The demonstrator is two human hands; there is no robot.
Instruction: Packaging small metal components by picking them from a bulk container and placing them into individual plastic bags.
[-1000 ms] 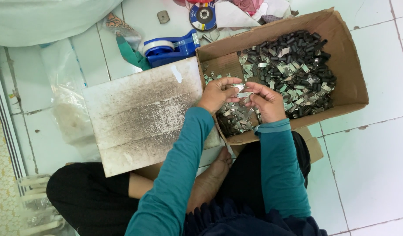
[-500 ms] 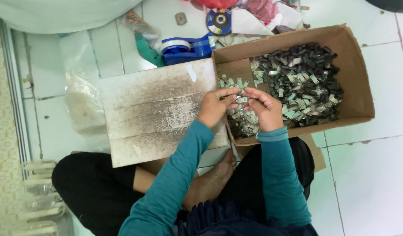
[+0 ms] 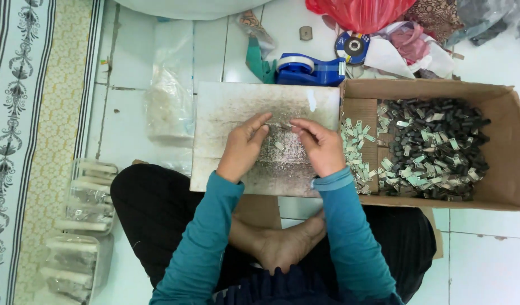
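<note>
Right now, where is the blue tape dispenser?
In the head view the blue tape dispenser stands on the tiled floor, just beyond the far edge of the grey board and left of the cardboard box.

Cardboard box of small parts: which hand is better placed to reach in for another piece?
The right hand, probably. It rests on the grey board right beside the cardboard box, near the pale parts; the left hand sits farther away.

On the white tiled floor [image 3: 486, 248] lie a blue tape dispenser [image 3: 308, 69], a red plastic bag [image 3: 361, 12], a round disc [image 3: 352, 47], a clear plastic bag [image 3: 168, 104], clear plastic containers [image 3: 88, 197] at left, and a patterned mat [image 3: 23, 113] alongside.
</note>
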